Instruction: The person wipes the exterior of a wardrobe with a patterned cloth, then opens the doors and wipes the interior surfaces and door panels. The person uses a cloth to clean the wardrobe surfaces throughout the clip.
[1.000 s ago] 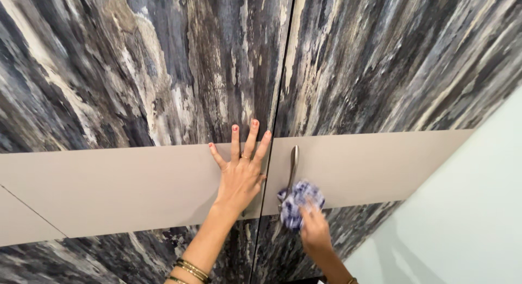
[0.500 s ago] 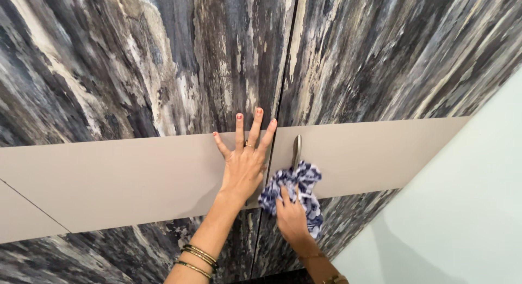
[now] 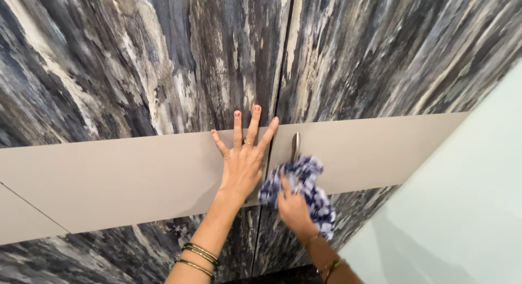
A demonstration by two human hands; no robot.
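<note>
My left hand (image 3: 243, 156) lies flat against the left cupboard door (image 3: 119, 175), fingers spread on the beige band beside the centre seam. My right hand (image 3: 293, 208) grips a crumpled blue-and-white patterned cloth (image 3: 302, 185) and presses it on the right door (image 3: 375, 148), just under the slim metal handle (image 3: 295, 144). The cloth covers the handle's lower end. Both doors have a dark blue-grey streaked finish with the beige band running across them.
A plain pale green wall (image 3: 467, 208) closes in on the right side of the doors. A dark surface (image 3: 283, 276) shows at the bottom edge between my forearms.
My right hand has moved the cloth up along the right door to the base of the handle and across toward the seam. My left hand stays flat in the same spot.
</note>
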